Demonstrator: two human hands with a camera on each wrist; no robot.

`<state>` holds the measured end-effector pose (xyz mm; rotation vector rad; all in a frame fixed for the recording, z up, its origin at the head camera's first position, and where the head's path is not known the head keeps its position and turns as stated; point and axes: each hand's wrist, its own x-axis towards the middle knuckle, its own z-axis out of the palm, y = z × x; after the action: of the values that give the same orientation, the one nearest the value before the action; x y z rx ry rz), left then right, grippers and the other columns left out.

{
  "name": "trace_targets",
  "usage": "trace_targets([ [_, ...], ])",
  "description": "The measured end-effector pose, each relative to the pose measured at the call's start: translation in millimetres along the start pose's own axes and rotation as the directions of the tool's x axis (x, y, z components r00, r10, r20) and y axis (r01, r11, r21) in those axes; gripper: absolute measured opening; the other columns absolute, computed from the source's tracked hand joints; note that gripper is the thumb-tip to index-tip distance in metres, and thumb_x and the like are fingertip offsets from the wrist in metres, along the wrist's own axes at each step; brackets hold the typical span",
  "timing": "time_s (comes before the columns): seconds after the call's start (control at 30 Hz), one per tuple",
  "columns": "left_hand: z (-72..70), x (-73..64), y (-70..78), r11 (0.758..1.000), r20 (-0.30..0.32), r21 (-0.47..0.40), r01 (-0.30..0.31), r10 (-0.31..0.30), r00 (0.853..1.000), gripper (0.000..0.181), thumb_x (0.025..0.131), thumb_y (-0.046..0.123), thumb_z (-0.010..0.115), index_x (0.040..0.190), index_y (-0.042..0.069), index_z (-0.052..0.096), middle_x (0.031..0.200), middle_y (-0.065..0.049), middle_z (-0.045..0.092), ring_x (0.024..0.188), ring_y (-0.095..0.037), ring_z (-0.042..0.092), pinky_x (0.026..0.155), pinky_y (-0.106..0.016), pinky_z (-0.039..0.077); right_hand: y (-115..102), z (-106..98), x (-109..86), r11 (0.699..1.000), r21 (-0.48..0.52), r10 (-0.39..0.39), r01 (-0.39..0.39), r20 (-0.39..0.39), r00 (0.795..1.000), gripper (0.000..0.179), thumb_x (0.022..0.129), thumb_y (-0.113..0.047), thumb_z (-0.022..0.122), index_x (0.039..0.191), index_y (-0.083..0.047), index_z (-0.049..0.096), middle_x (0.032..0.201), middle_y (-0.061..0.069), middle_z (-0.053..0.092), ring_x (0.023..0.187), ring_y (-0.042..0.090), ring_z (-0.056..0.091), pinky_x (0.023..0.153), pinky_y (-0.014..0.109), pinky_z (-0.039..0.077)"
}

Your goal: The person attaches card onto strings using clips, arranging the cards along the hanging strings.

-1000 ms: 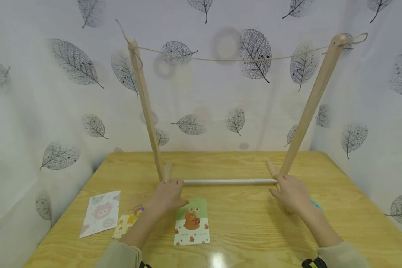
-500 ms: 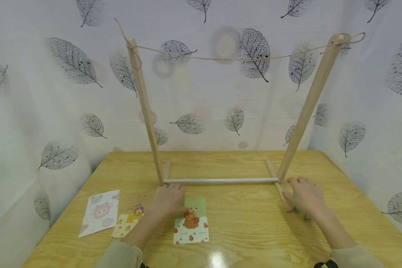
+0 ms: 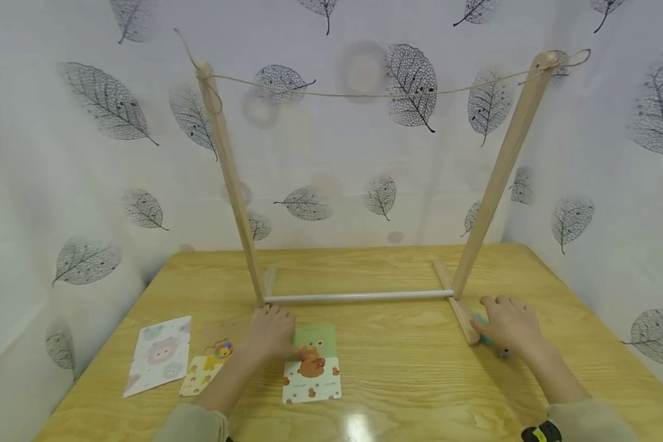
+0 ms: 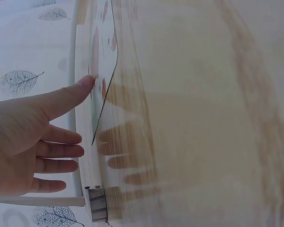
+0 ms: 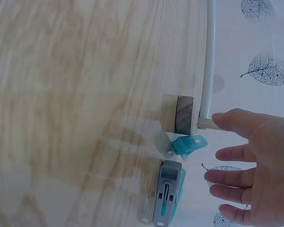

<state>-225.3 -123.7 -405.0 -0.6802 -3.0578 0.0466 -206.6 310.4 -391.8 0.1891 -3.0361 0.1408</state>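
Using the head view as the dial: got the right hand [image 3: 511,325] out at 4 o'clock, fingers loosely spread with nothing in them, right over by a small teal plastic clip [image 5: 187,144], also around 4 o'clock. Looks to be a reach for that, at a guess.

For a clean grab, would come in from above and pinch across the narrow width with thumb and index. Mind the flat pale-wood foot [image 3: 464,320] just beside the clip at 9 o'clock from the hand, as well as the longer grey-and-teal plastic gadget [image 5: 169,189] at 7 o'clock from the clip in the right wrist view (can't tell what exactly). Easy to bump either, so maybe slide the clip free first, then lift.

Also watch the thumb: pretty close to the square pale-wood post [image 3: 499,178] in the right wrist view, and probably enough to wobble the white round crossbar [image 3: 359,297] or the thin beige twine [image 3: 364,95] up at 12.

Left hand [image 3: 271,331] at 7 o'clock, fingers relaxed and apart, gripping nothing. Thumb over the edge of the green-and-white paper bear card [image 3: 312,371] at 6, can't tell whether touching. Better to lift straight up there, or risk dragging the card.
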Motion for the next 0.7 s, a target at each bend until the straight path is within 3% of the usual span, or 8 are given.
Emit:
trace_targets([
  [0.47, -3.9, -1.4, -2.0, 0.999, 0.03, -0.027, -0.025, 0.026, 0.999, 0.058, 0.061, 0.057, 0.075, 0.082, 0.006, 0.06, 0.086, -0.008, 0.057, 0.092, -0.028, 0.052, 0.088, -0.044, 0.039, 4, 8, 4.9, 0.998, -0.011, -0.054, 0.055, 0.041, 0.998, 0.035, 0.087, -0.021, 0.06, 0.112, 0.004, 0.057, 0.102, 0.028, 0.058, 0.092, 0.049, 0.052, 0.074, 0.063, 0.038],
  [0.7, -5.9, -1.8, -2.0, 0.999, 0.051, -0.035, -0.016, 0.018, 0.999, 0.056, 0.061, 0.057, 0.075, 0.08, 0.006, 0.06, 0.083, -0.006, 0.055, 0.087, -0.025, 0.049, 0.085, -0.042, 0.04, 6, 12, 6.3, 0.994, -0.025, -0.106, 0.106, 0.02, 0.994, 0.022, 0.085, -0.014, 0.062, 0.1, 0.002, 0.061, 0.086, 0.016, 0.061, 0.077, 0.036, 0.054, 0.066, 0.054, 0.043],
])
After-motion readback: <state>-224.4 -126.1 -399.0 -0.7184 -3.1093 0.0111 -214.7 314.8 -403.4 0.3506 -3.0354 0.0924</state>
